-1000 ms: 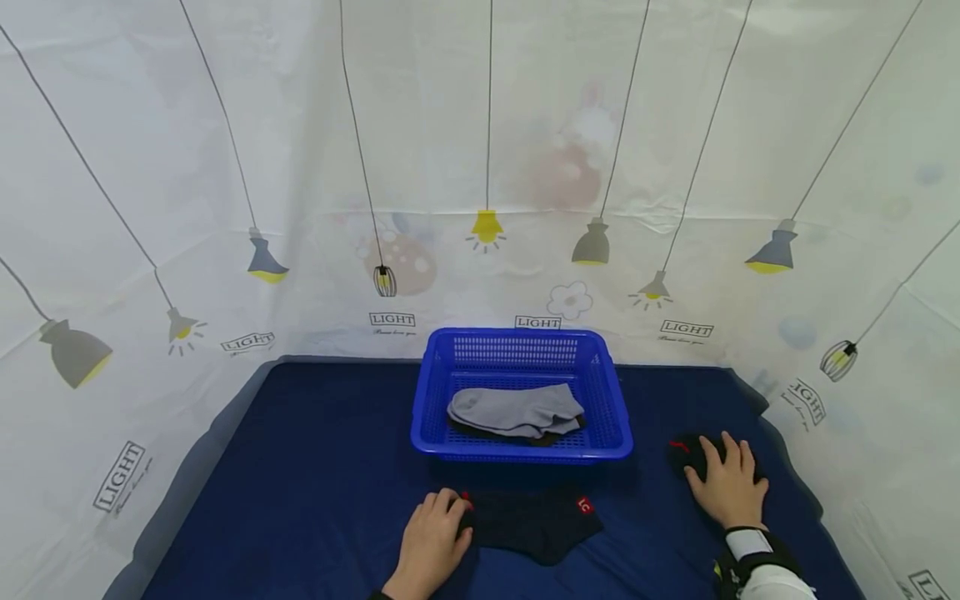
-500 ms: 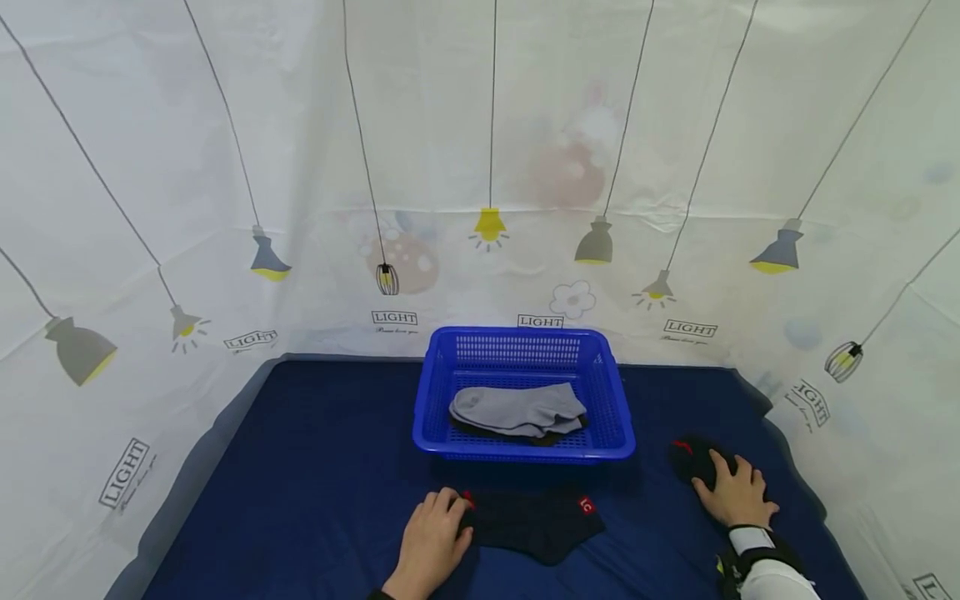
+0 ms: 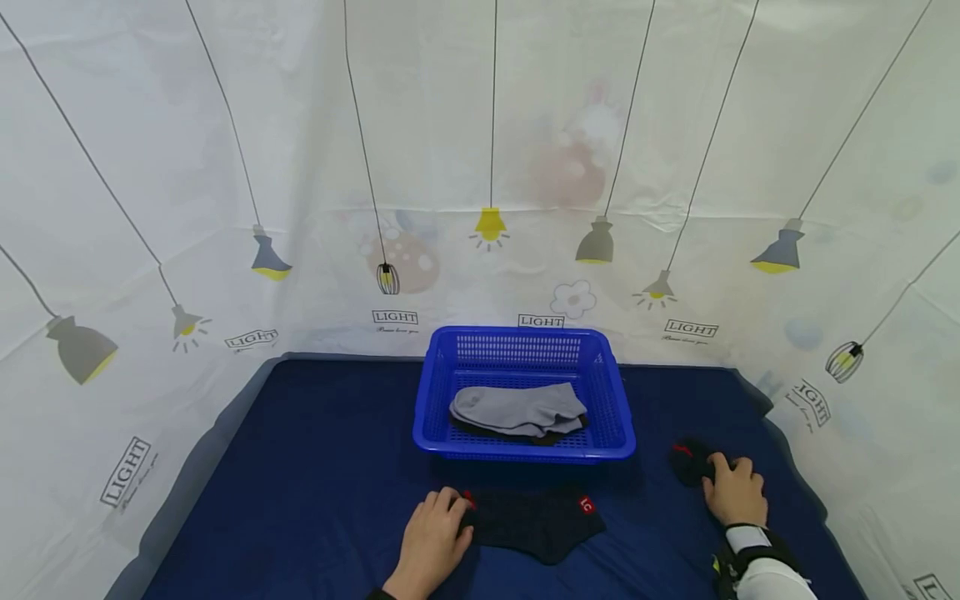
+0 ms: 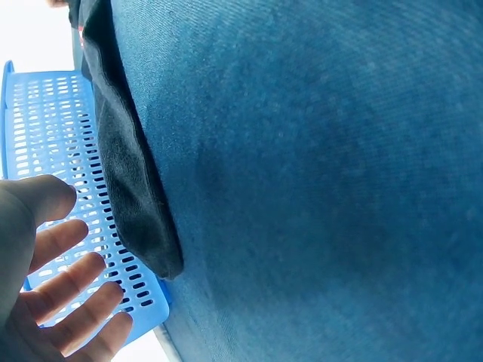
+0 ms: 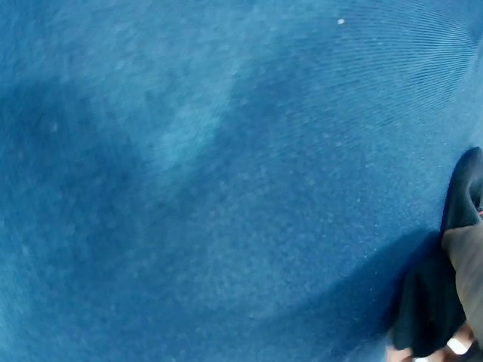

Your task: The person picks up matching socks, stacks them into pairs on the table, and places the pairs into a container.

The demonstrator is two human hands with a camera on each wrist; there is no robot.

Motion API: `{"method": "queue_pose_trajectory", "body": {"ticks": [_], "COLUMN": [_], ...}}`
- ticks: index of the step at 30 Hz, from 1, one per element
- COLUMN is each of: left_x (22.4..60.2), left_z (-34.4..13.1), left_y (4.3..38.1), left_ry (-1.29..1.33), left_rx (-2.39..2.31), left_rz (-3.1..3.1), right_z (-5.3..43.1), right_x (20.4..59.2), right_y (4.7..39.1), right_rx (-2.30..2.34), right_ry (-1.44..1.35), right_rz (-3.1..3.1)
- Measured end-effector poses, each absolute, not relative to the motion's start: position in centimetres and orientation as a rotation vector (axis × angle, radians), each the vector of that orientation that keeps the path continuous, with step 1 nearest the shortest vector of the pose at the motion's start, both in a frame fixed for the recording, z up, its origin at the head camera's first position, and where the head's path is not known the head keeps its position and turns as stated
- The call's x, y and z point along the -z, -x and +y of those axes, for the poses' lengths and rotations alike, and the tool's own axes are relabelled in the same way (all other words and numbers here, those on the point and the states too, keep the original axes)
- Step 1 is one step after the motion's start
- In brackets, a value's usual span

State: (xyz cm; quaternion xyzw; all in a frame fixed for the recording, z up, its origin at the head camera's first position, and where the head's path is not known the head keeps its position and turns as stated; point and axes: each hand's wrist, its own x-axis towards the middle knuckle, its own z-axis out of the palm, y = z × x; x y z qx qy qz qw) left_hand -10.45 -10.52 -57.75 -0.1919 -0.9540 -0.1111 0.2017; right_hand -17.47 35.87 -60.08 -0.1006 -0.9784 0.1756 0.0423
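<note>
A dark sock (image 3: 536,525) with a red "LC" patch lies flat on the navy cloth in front of the basket; its side also shows in the left wrist view (image 4: 124,158). My left hand (image 3: 429,537) is at its left end, fingers loosely extended and slightly spread (image 4: 60,279). At the right, my right hand (image 3: 737,493) grips the near side of another dark sock (image 3: 687,462), bunched up with a red mark on it. In the right wrist view, thumb and fingertips close around the black fabric (image 5: 430,305).
A blue plastic basket (image 3: 521,454) stands at the back centre, holding grey socks (image 3: 517,408) with something dark beneath them. Navy cloth (image 3: 330,467) covers the surface. White sheeting (image 3: 450,125) printed with lamps rises at the back and sides.
My right hand has drawn slightly right and off the top of the bunched sock, and its spread fingers have curled onto the near part. My left hand has stayed in place.
</note>
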Motion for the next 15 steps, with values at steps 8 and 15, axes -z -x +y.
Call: {"method": "queue_pose_trajectory", "body": {"ticks": [8,15], "left_x": [57.7,57.8], "left_z": [-10.5,-10.4], "left_y": [10.4,10.4], "left_ry": [0.538,0.553], "left_rx": [0.316,0.309], "left_rz": [-2.650,-2.587], "right_z": [34.9,32.6], "right_x": [60.3,59.5], "right_y": [16.4,15.6], "right_rx": [-0.520,-0.501], "right_ry": [0.153,0.053], "right_rz": [-2.839,-2.833]}}
